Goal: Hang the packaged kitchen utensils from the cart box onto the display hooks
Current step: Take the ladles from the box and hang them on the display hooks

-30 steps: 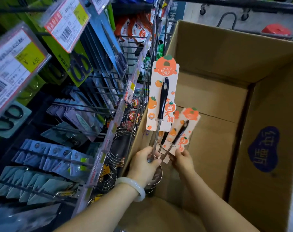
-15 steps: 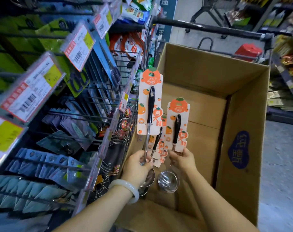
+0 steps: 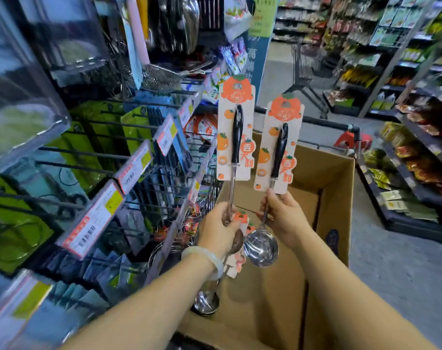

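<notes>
Since a second ago you've lifted both ladles up out of the cardboard box (image 3: pixel 336 198) and your head has come up with them, so the view now takes in the aisle instead of the box floor. The right one was down low and tilted; now it stands nearly upright next to the other.

Your left hand (image 3: pixel 220 226) is curled round the steel shaft of the left ladle (image 3: pixel 236 137), and it looks like it's got at least one more carded piece bunched in the same grip, with a second bowl hanging lower by your wrist. Your right hand (image 3: pixel 284 215) pinches the right ladle (image 3: pixel 280 150) just below its orange card, bowl dangling underneath.

So both are clear of the box and up at hook height, but nothing's hung yet. The display hooks (image 3: pixel 129 132) are off to your left with price tags on the ends. I'd guess the next bit is lining the card's top hole onto a free prong, and that bundle could make it fiddly.
</notes>
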A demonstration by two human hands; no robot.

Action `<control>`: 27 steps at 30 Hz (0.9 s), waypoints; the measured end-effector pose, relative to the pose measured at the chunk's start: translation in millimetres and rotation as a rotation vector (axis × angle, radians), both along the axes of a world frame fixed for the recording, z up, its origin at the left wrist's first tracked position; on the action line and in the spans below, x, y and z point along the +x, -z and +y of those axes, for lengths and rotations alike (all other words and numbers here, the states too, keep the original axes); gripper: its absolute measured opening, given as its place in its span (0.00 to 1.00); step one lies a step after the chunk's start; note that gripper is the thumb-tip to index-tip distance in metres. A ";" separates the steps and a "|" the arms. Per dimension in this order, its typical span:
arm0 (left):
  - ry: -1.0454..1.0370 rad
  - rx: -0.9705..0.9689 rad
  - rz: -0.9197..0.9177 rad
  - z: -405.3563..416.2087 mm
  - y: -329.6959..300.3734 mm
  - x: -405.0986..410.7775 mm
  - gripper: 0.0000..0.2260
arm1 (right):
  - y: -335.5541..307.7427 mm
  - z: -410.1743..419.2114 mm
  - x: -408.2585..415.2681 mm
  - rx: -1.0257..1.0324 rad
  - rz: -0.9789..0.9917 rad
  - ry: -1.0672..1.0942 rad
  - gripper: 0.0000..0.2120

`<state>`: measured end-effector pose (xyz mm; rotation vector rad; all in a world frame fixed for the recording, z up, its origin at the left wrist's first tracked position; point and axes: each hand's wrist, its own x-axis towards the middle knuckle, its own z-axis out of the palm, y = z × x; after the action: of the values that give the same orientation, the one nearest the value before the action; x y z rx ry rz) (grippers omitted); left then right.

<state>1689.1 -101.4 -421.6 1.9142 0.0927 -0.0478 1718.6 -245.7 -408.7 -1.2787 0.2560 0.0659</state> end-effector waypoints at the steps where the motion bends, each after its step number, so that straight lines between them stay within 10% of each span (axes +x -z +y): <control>1: -0.019 -0.016 -0.016 -0.3 -7.4 -5.3 0.08 | -11.7 -0.1 -3.1 0.019 -0.013 -0.021 0.05; 27: -1.144 0.164 -0.282 145.5 -114.7 -511.5 0.04 | -145.2 242.8 -401.2 0.090 -0.209 -1.191 0.06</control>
<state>1177.6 44.1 -306.9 1.7536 0.9941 1.0092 1317.5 -2.9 -263.6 -1.1823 -0.7083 0.9378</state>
